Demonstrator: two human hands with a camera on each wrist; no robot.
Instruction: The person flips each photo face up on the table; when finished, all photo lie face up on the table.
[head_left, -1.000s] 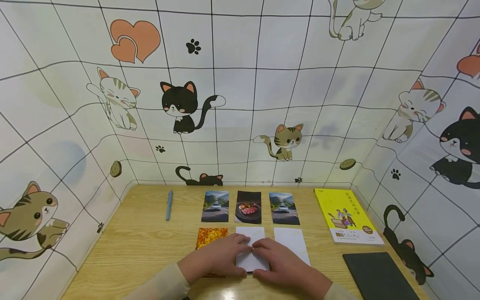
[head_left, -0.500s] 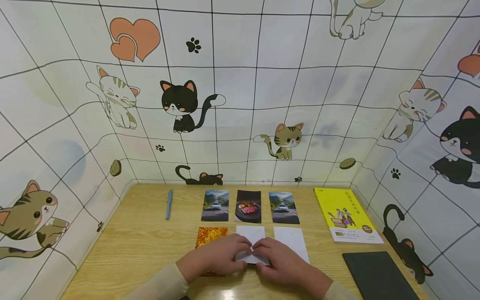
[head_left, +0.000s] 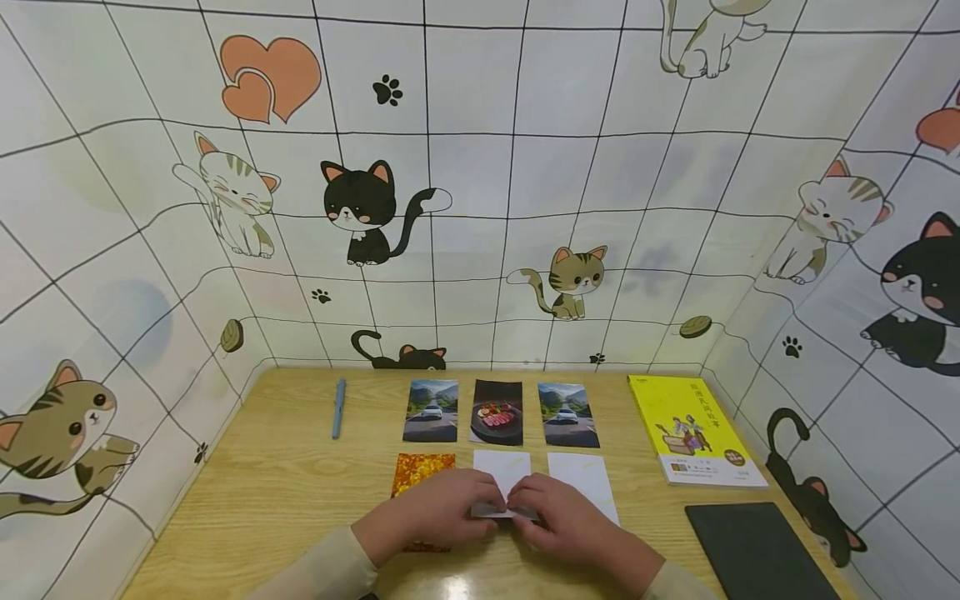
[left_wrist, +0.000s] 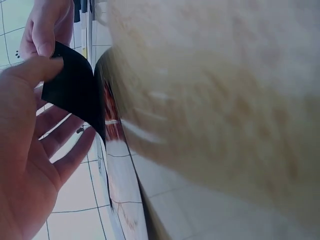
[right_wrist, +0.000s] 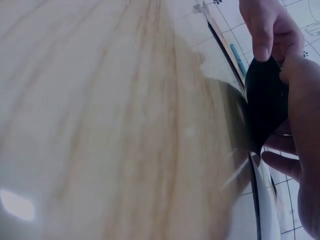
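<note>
Both hands pinch the near edge of a white-backed photo card point(head_left: 502, 471) in the middle of the front row. That edge is lifted and curls up off the table, while the far part lies flat. The card's dark printed side point(left_wrist: 75, 85) faces the person in the left wrist view. The left hand point(head_left: 450, 508) grips the left near corner, thumb on the dark side, and partly covers an orange glittery card point(head_left: 423, 471). At the right near corner, the right hand point(head_left: 562, 521) pinches, beside another white-backed card point(head_left: 585, 483).
Behind stand two car photo cards point(head_left: 430, 412) flanking a food photo card point(head_left: 497, 414). A blue pen point(head_left: 339, 408) lies at the left. A yellow book point(head_left: 693, 429) and a black flat board point(head_left: 761, 550) lie to the right on the wooden table point(head_left: 255, 492).
The near edge of the middle card has come up from the table and been bent away from the person. Both hands have stayed at its near corners, thumbs rising with it.
</note>
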